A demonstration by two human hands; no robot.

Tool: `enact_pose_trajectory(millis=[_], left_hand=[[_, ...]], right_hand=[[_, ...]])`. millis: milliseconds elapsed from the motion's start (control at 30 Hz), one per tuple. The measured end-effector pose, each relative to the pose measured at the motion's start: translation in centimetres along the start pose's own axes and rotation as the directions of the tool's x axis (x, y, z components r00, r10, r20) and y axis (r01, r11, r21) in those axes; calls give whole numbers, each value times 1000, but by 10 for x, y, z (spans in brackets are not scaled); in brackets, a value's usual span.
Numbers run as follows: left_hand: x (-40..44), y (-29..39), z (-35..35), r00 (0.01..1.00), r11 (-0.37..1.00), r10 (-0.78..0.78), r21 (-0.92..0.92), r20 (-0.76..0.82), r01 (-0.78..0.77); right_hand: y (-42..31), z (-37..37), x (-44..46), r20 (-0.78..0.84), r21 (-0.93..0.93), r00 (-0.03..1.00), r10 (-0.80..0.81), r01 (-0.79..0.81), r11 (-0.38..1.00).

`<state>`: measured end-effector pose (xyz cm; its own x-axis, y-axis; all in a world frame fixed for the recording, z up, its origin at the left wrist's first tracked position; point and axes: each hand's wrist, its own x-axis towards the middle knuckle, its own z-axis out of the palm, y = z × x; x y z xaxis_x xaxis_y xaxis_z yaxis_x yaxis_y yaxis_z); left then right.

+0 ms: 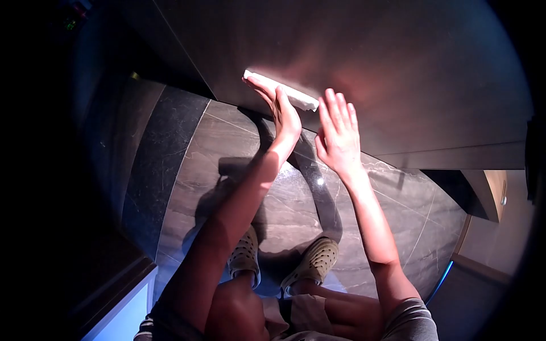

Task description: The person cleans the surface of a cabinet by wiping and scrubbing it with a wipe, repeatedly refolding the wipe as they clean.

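A white, flat, folded cloth or wipe (287, 93) lies against a dark, smooth upright panel (364, 51). My left hand (283, 116) presses it there, fingers along its left part and thumb apart. The cloth's right end has a ragged edge and sticks out past this hand. My right hand (340, 132) is held flat with fingers stretched, just right of the cloth's end. It holds nothing, and whether its fingertips touch the panel I cannot tell.
Below is a grey veined tile floor (216, 148) with a dark band (162, 148) at left. My feet are in beige clogs (318, 258). At right stand a light wooden edge (495, 193) and a thin blue strip (441, 281). Shadows cross the floor.
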<state>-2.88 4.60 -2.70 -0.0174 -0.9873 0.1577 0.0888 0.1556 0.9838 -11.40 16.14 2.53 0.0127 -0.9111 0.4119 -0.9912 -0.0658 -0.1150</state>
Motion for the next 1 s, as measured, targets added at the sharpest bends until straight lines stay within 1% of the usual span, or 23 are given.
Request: enact_pose_trajectory(millis=[67, 133, 200, 267, 300, 333, 400, 433, 467, 533, 567, 600, 633, 733, 767, 800, 867, 900, 1000], left_hand=[[-2, -3, 4, 999, 954, -33, -299, 8, 34], [-2, 0, 0, 996, 888, -53, -453, 65, 76], [-4, 6, -13, 984, 869, -56, -476, 170, 132], [-11, 30, -18, 980, 888, -101, -428, 171, 166], [-10, 30, -21, 981, 901, -103, -402, 164, 162], [-10, 29, -24, 982, 913, -108, -375, 156, 160], [-13, 22, -26, 990, 944, -65, -315, 121, 101], [-14, 16, -28, 994, 956, -40, -284, 104, 69], [-14, 11, -29, 996, 967, -14, -251, 87, 35], [-15, 15, -34, 998, 965, -23, -261, 60, 38], [-15, 18, -34, 998, 957, -35, -286, 57, 49], [-14, 21, -34, 997, 949, -47, -310, 53, 61], [-13, 14, -36, 1000, 968, 1, -250, 26, 5], [-8, 18, -41, 998, 970, -50, -237, 28, 55], [-5, 20, -43, 995, 962, -97, -257, -3, 93], [-1, 13, -43, 992, 944, -108, -318, -69, 81], [10, -1, -52, 984, 956, -179, -238, -22, 169], [14, 6, -56, 970, 952, -238, -186, 47, 242], [24, 24, -59, 905, 907, -398, -87, 151, 413]], right_hand=[[-6, 0, 0, 49, 50, 998, -35, 32, 998], [-9, 3, 0, 89, 86, 992, -94, 86, 993], [-12, 8, 1, 87, 168, 985, -149, 133, 977], [-24, 15, 1, 91, 349, 996, 18, -48, 936], [-29, 21, 4, 73, 522, 988, 137, -155, 839], [-31, 28, 9, 109, 599, 973, 205, -229, 768], [-31, 45, 22, 201, 722, 925, 323, -362, 590], [-33, 52, 29, 212, 803, 909, 358, -371, 467], [-37, 59, 35, 301, 858, 850, 432, -440, 266], [-29, 86, 47, 364, 883, 818, 446, -455, 114], [-26, 92, 47, 435, 879, 776, 457, -477, -26], [-27, 87, 52, 506, 857, 732, 456, -488, -166], [-29, 82, 56, 576, 818, 688, 442, -490, -303], [-36, 64, 66, 695, 691, 615, 374, -426, -583], [-38, 61, 68, 703, 672, 603, 376, -391, -629], [-39, 63, 68, 691, 686, 610, 388, -384, -619], [-39, 73, 65, 667, 713, 620, 414, -368, -598], [-39, 74, 66, 665, 708, 627, 405, -358, -609], [-39, 72, 65, 651, 715, 657, 379, -365, -596]])
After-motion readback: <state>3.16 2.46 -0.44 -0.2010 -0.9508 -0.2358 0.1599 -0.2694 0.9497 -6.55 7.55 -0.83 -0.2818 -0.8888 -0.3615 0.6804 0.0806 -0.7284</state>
